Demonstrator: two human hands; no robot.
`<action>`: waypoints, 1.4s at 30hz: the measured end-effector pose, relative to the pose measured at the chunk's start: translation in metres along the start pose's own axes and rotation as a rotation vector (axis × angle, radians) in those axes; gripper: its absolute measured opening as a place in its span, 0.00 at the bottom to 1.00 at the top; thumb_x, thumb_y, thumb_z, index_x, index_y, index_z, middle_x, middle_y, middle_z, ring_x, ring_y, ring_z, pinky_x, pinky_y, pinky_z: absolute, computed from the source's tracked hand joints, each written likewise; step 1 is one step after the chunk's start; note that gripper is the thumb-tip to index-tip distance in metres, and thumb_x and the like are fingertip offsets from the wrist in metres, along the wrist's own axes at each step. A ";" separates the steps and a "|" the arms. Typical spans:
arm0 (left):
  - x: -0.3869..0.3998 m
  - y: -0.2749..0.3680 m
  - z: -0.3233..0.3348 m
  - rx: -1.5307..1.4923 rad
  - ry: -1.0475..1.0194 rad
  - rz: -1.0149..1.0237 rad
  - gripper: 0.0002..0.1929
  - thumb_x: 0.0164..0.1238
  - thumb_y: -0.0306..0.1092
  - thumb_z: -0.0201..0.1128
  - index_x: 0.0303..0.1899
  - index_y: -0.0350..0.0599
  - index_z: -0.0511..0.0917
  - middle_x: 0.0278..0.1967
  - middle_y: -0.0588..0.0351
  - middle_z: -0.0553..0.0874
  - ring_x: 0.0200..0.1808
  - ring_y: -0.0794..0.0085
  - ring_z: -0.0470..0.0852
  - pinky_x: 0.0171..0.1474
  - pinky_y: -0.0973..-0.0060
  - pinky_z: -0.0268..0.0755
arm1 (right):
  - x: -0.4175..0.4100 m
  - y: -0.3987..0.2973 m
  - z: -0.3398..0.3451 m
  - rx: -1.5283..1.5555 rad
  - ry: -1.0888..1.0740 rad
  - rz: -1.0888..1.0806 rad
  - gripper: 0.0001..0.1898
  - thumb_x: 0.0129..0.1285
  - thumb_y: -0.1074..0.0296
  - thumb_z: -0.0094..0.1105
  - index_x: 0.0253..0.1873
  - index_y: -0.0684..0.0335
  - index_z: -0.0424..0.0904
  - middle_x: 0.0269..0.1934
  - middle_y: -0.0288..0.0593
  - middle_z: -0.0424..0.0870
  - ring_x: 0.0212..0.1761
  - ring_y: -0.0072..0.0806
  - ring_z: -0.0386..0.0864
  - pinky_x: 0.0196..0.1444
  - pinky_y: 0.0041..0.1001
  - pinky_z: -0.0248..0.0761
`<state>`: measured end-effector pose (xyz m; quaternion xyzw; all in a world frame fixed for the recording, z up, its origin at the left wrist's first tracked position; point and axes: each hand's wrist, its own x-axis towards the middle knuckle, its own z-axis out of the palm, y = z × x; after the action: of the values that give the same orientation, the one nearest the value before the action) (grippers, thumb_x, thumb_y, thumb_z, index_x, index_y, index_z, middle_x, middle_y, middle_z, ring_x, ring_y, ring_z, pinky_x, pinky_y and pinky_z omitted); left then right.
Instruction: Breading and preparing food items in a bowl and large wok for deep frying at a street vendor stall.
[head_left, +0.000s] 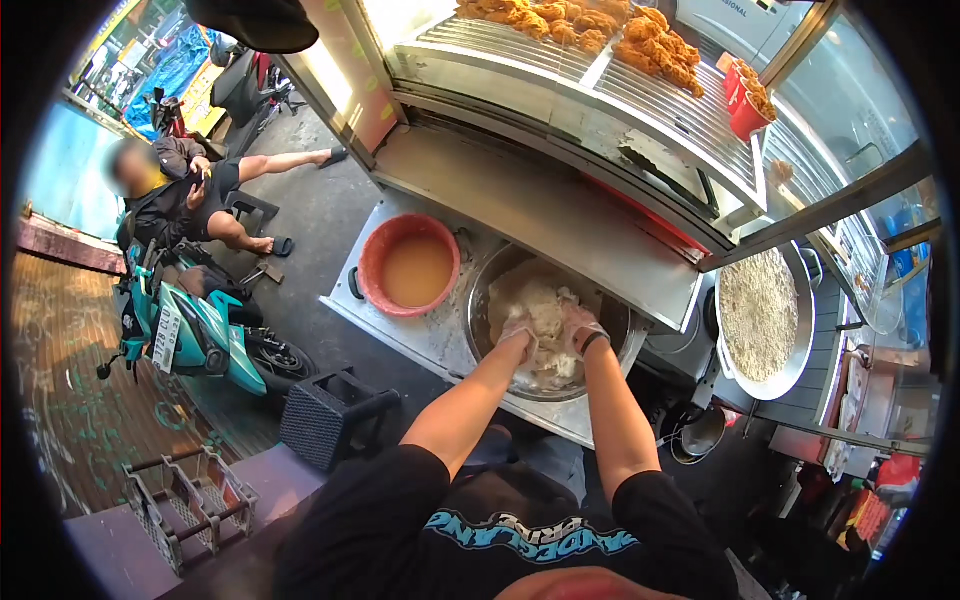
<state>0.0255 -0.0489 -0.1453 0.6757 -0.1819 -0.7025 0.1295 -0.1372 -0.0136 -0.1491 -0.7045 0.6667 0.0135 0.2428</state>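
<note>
Both of my hands are down in a wide metal bowl (480, 289) that holds white flour (536, 296) and flour-coated pieces. My left hand (519, 334), in a clear plastic glove, lies in the flour at the bowl's middle. Just right of it, my right hand (580, 324), gloved too and with a dark band at the wrist, touches a coated lump. The fingers of both hands are partly buried in flour, so their grip is hidden. A red tub (365, 259) of cloudy tan liquid stands left of the bowl on the metal counter (442, 341).
Above the counter, a glass display case holds fried chicken (656, 49) and red cups (750, 112). At right stands a large pan of pale frying crumbs or oil (759, 315). A person (187, 187) sits at left, near a teal motorcycle (214, 322) and a dark woven-pattern stool (322, 420).
</note>
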 end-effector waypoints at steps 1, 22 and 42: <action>0.002 0.000 0.003 -0.002 -0.010 0.008 0.23 0.69 0.53 0.57 0.55 0.46 0.80 0.51 0.45 0.84 0.51 0.63 0.83 0.52 0.68 0.74 | -0.004 0.004 -0.007 -0.009 0.007 0.004 0.20 0.61 0.74 0.52 0.59 0.67 0.75 0.56 0.61 0.80 0.60 0.53 0.79 0.62 0.39 0.74; 0.077 -0.020 0.003 0.977 -0.062 1.084 0.07 0.65 0.30 0.56 0.38 0.50 0.83 0.36 0.54 0.85 0.41 0.66 0.83 0.44 0.70 0.75 | -0.053 0.007 -0.018 0.276 0.194 0.365 0.25 0.57 0.52 0.62 0.55 0.61 0.83 0.49 0.60 0.85 0.54 0.55 0.82 0.55 0.44 0.75; 0.005 -0.012 -0.032 1.392 0.160 0.845 0.12 0.59 0.30 0.63 0.44 0.49 0.88 0.43 0.49 0.89 0.49 0.57 0.87 0.49 0.65 0.81 | -0.005 0.019 0.019 0.093 0.138 0.085 0.28 0.53 0.53 0.68 0.58 0.61 0.81 0.56 0.55 0.83 0.58 0.50 0.81 0.63 0.40 0.74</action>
<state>0.0581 -0.0428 -0.1555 0.5240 -0.8060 -0.2701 -0.0533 -0.1497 -0.0022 -0.1704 -0.6630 0.7109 -0.0559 0.2280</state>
